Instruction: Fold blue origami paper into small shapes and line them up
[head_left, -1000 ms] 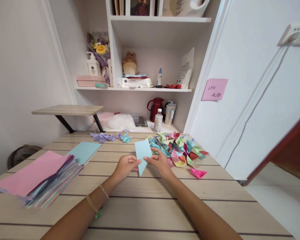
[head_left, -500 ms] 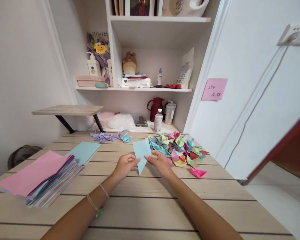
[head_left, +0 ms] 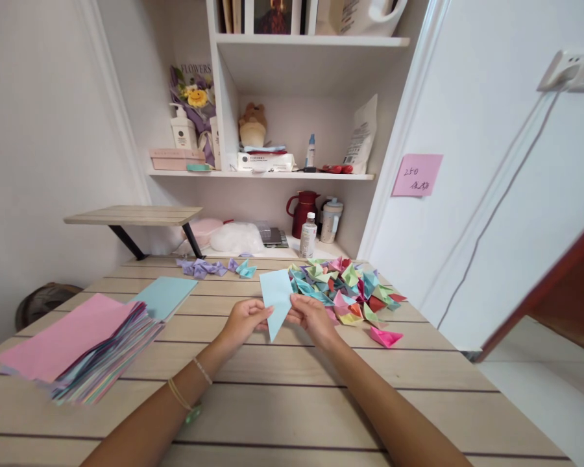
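Between my two hands is a light blue sheet of paper, its lower end narrowing to a point on the near side. My left hand pinches its left edge, thumb on top and fingers beneath. On the other edge, my right hand grips the sheet the same way. Just beyond the right hand lies a heap of folded paper boats in many colours. A bright pink folded boat sits apart from the heap, on its near side.
At the left lie a stack of coloured paper and a pile of light blue sheets. Purple folded pieces and a blue folded piece rest toward the back. A small raised shelf stands back left; a bottle stands behind the heap.
My right thumb has shifted slightly to the right and up along the paper's edge. The left hand keeps its hold, and the paper stays nearly in place.
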`<state>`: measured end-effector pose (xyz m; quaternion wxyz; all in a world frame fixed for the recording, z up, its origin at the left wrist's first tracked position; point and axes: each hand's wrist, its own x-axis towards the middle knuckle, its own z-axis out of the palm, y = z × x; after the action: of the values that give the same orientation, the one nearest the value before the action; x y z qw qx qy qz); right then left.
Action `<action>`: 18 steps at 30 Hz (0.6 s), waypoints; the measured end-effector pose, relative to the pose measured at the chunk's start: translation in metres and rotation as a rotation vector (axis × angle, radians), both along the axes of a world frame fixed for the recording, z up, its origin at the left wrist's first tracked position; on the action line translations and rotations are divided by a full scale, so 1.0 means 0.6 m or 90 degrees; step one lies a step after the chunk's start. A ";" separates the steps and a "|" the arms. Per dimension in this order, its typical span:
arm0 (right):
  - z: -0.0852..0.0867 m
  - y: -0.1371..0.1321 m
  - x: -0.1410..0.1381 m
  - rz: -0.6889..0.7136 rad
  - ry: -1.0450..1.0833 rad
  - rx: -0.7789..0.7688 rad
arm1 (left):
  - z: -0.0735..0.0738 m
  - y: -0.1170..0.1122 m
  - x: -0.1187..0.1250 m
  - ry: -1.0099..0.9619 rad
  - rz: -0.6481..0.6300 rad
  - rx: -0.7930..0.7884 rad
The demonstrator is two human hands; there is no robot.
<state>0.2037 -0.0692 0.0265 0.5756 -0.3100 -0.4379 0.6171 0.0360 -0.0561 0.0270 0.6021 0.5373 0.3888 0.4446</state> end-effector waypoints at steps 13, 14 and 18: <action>0.005 -0.002 0.019 0.052 -0.065 -0.024 | 0.005 0.008 -0.011 0.053 -0.019 0.041; 0.005 -0.003 0.017 0.066 -0.045 -0.024 | 0.006 0.007 -0.011 0.021 -0.025 0.018; 0.000 -0.002 0.016 0.076 -0.051 0.018 | 0.016 0.001 -0.013 -0.112 -0.032 -0.034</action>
<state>0.2135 -0.0703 0.0263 0.5240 -0.2995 -0.4869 0.6314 0.0282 -0.0553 0.0365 0.6591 0.4894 0.3323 0.4645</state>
